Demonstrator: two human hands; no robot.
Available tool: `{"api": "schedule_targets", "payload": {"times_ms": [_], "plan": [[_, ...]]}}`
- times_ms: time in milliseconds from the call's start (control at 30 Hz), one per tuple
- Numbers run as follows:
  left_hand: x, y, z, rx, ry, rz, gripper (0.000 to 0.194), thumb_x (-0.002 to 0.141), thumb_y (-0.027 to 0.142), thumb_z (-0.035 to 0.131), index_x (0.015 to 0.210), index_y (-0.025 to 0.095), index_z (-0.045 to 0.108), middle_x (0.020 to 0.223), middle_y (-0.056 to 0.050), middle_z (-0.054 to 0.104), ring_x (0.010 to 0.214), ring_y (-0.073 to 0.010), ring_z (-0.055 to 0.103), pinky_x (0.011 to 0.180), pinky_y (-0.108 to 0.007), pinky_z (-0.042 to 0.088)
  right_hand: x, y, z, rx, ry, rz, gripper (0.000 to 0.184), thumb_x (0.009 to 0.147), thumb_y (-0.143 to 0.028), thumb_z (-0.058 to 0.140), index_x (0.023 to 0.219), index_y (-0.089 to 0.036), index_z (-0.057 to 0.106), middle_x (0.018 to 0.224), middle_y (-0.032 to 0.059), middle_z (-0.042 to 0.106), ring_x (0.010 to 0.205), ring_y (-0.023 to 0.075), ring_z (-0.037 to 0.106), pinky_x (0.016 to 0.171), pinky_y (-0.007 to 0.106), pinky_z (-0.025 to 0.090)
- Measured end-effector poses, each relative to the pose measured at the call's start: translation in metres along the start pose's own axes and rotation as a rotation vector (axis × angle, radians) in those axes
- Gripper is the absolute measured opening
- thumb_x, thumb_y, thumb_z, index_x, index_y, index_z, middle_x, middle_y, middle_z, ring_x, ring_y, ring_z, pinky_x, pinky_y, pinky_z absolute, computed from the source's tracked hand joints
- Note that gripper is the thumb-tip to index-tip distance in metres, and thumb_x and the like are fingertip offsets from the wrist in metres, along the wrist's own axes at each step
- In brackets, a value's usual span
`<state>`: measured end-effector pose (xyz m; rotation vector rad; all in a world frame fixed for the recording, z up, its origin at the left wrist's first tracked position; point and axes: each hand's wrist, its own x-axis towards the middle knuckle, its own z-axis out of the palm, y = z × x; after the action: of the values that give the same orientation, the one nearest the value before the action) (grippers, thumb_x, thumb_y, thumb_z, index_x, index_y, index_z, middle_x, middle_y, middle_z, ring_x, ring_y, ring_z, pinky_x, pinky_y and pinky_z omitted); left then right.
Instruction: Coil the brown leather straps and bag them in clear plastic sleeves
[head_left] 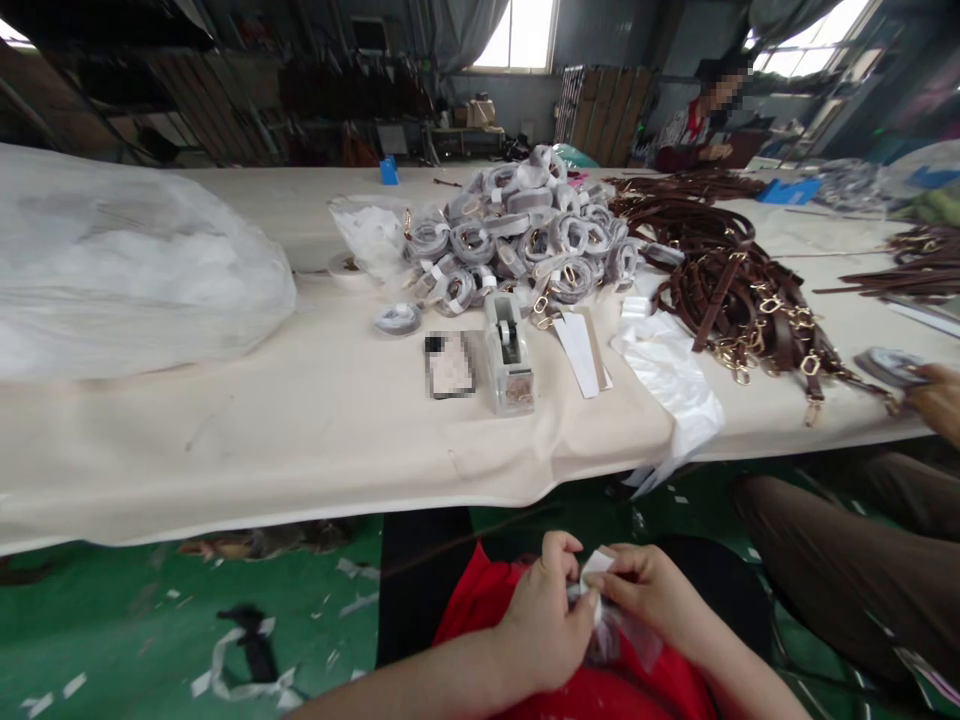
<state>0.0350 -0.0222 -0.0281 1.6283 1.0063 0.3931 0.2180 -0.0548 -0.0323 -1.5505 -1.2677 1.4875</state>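
Note:
Over the red cloth on my lap, both hands work close together at a small bundle in clear plastic (621, 640). My left hand (544, 615) is closed around the bundle's left side, its thumb pressed near the white slip (598, 564). Between the thumb and fingers of my right hand (656, 590), the slip is pinched against the bundle. What lies inside the plastic is mostly hidden by my fingers. On the table ahead stands a tape dispenser (510, 365), with a phone-like blurred item (450, 365) to its left and white card strips (579, 355) to its right.
Coiled grey wrapped straps (525, 235) are heaped on the cream-covered table (225, 450). Brown straps with gold clasps (739, 290) lie right, beside white plastic bags (671, 375). A large plastic sack (135, 270) fills the left. Another person's hand (937, 400) reaches in at right.

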Motion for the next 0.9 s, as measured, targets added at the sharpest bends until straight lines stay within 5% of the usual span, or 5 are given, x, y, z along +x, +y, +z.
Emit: {"api": "schedule_targets", "payload": {"times_ms": [133, 233, 400, 633, 900], "plan": [[0.003, 0.011, -0.012, -0.017, -0.022, 0.052, 0.030, 0.083, 0.026, 0.061, 0.110, 0.018, 0.050, 0.094, -0.005, 0.065, 0.082, -0.0179, 0.060, 0.072, -0.028, 0.045, -0.002, -0.010, -0.004, -0.034, 0.127, -0.056, 0.030, 0.081, -0.042, 0.073, 0.067, -0.016, 0.077, 0.067, 0.0025, 0.064, 0.062, 0.0158, 0.057, 0.058, 0.025, 0.044], [0.009, 0.027, -0.027, 0.062, -0.078, 0.079, 0.020, 0.086, 0.040, 0.060, 0.085, 0.019, 0.058, 0.079, -0.001, 0.065, 0.072, -0.0167, 0.059, 0.066, -0.026, 0.042, -0.004, -0.023, -0.010, -0.081, 0.202, -0.122, 0.027, 0.083, -0.040, 0.072, 0.067, -0.018, 0.075, 0.066, 0.0016, 0.063, 0.063, 0.0156, 0.057, 0.059, 0.024, 0.044], [0.011, 0.043, -0.044, 0.164, -0.248, 0.044, 0.032, 0.088, 0.046, 0.054, 0.069, 0.020, 0.053, 0.062, 0.001, 0.060, 0.058, -0.0143, 0.054, 0.053, -0.024, 0.032, -0.004, -0.031, -0.008, 0.001, 0.139, -0.112, 0.028, 0.080, -0.038, 0.075, 0.062, -0.017, 0.074, 0.063, 0.0000, 0.060, 0.061, 0.0139, 0.053, 0.056, 0.023, 0.042], [0.000, 0.030, -0.033, 0.189, -0.154, 0.001, 0.041, 0.088, 0.054, 0.051, 0.066, 0.020, 0.048, 0.061, 0.001, 0.053, 0.057, -0.0142, 0.049, 0.051, -0.026, 0.025, -0.002, -0.028, 0.006, 0.197, 0.073, -0.020, 0.026, 0.074, -0.037, 0.081, 0.063, -0.014, 0.074, 0.064, 0.0000, 0.061, 0.061, 0.0129, 0.051, 0.056, 0.023, 0.041], [-0.003, 0.018, -0.022, -0.130, -0.163, -0.116, 0.031, 0.085, 0.037, 0.052, 0.061, 0.020, 0.045, 0.052, 0.005, 0.043, 0.049, -0.0101, 0.040, 0.044, -0.022, 0.024, -0.004, -0.030, -0.004, 0.025, -0.020, -0.028, 0.028, 0.079, -0.042, 0.076, 0.069, -0.016, 0.079, 0.068, 0.0027, 0.067, 0.063, 0.0149, 0.056, 0.059, 0.024, 0.044]]}}
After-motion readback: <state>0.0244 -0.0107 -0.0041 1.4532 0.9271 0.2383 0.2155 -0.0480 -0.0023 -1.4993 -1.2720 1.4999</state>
